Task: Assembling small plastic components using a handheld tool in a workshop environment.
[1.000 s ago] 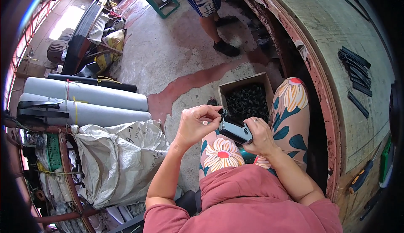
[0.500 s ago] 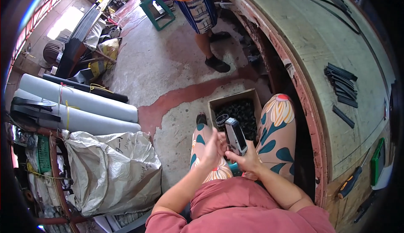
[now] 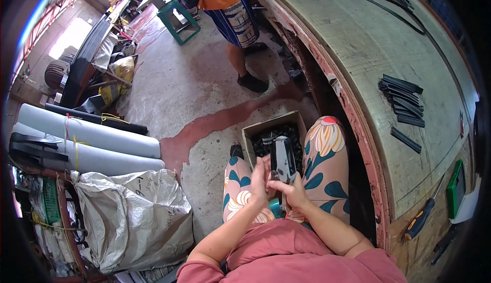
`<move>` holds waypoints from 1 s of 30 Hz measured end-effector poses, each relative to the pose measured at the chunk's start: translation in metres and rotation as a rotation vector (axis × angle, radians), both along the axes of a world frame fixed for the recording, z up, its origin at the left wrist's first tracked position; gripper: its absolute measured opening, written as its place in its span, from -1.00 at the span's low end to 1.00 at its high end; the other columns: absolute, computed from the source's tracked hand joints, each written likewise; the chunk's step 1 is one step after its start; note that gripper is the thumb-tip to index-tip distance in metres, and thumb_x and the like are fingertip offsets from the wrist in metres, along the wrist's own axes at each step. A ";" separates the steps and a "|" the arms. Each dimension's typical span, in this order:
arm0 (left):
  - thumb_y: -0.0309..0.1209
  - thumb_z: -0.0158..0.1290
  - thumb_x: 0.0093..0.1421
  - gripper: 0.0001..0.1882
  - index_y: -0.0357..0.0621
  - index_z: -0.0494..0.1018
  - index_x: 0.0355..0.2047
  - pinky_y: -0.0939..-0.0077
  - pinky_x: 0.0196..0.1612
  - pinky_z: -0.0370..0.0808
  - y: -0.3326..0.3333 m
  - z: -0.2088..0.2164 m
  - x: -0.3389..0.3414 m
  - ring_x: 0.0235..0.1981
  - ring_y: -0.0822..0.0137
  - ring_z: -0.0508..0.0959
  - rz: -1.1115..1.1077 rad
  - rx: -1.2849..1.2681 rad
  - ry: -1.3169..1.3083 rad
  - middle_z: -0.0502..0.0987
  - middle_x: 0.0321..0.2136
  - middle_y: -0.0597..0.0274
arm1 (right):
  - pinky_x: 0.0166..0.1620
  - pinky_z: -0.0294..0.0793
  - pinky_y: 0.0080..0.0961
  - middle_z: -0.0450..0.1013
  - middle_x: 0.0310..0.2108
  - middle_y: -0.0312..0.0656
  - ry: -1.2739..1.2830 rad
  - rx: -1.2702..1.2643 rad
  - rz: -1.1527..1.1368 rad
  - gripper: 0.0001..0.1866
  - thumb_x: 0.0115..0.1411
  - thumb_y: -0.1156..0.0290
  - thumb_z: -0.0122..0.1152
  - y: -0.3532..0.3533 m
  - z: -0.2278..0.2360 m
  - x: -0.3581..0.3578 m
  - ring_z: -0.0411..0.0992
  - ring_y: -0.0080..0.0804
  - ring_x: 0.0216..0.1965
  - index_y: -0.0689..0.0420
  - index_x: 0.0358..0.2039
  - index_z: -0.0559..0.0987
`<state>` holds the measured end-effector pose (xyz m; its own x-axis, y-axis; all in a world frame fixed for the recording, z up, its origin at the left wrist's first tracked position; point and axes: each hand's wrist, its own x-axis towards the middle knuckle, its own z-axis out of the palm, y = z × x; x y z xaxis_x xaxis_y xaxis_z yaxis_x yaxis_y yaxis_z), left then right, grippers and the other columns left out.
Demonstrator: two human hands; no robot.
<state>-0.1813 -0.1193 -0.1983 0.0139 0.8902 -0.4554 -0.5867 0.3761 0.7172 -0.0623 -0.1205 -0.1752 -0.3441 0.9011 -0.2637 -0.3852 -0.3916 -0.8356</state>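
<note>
My right hand (image 3: 292, 190) is wrapped round a black and silver hand stapler (image 3: 285, 155), held upright above my lap. Close beside the tool on its left is my left hand (image 3: 259, 180), its fingers stretched upward and nothing clearly in them. Part of those fingers is hidden, so contact with the stapler is uncertain. Just beyond both hands, a cardboard box (image 3: 247, 142) on the floor holds many black looped strip pieces (image 3: 266, 138).
On the right, a wooden table (image 3: 353, 42) carries short black strips (image 3: 403, 101), a screwdriver (image 3: 423, 219) and a green-edged tray (image 3: 455, 188). Left are grey rolls (image 3: 97, 139) and a white sack (image 3: 135, 216). Ahead, a person (image 3: 238, 24) stands near a green stool (image 3: 176, 22).
A black loop near the stapler's head no longer shows there. The stapler has turned more upright, and my left hand stays beside it. The whole view has shifted slightly.
</note>
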 end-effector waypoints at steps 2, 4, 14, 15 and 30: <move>0.02 -0.26 0.31 -0.37 -0.25 0.12 0.17 0.40 0.00 0.38 0.022 0.016 -0.009 -0.09 0.28 0.45 0.053 0.207 0.108 0.40 -0.02 0.07 | -0.38 0.43 -0.61 0.50 -0.54 -0.24 -0.065 0.007 -0.002 -0.86 -0.02 0.51 0.23 0.005 0.000 0.004 0.46 -0.54 -0.52 0.29 -0.42 0.54; -0.19 -0.15 0.33 -0.49 -0.26 0.15 0.17 0.50 -0.02 0.38 0.036 0.041 -0.012 -0.12 0.36 0.47 0.065 0.335 -0.005 0.38 0.04 0.07 | -0.39 0.44 -0.58 0.52 -0.53 -0.22 -0.129 0.010 -0.004 -0.86 -0.03 0.52 0.22 0.004 -0.008 0.003 0.47 -0.54 -0.51 0.30 -0.44 0.54; -0.41 -0.12 0.30 -0.60 -0.34 0.23 0.10 0.39 0.12 0.36 0.057 0.065 -0.039 0.07 0.18 0.41 -0.036 0.329 -0.020 0.38 0.03 -0.08 | -0.30 0.44 -0.57 0.52 -0.46 -0.22 -0.177 0.122 -0.041 -0.80 -0.07 0.55 0.24 -0.005 -0.030 -0.008 0.47 -0.53 -0.43 0.26 -0.36 0.52; -0.41 -0.12 0.30 -0.60 -0.34 0.23 0.10 0.38 0.13 0.35 0.058 0.066 -0.041 0.07 0.17 0.40 -0.049 0.335 -0.019 0.38 0.03 -0.08 | -0.30 0.44 -0.57 0.52 -0.46 -0.22 -0.173 0.123 -0.039 -0.80 -0.07 0.55 0.24 -0.005 -0.030 -0.008 0.47 -0.53 -0.43 0.26 -0.36 0.52; -0.62 0.19 -0.08 -0.70 -0.15 0.57 -0.26 0.43 -0.14 0.43 0.087 0.169 0.089 -0.20 0.21 0.44 -0.278 1.313 1.152 0.46 -0.17 0.13 | -0.51 0.39 -0.50 0.46 -0.61 -0.23 -0.172 -0.241 -0.086 -0.84 -0.08 0.42 0.16 0.008 0.000 0.004 0.42 -0.50 -0.62 0.21 -0.46 0.53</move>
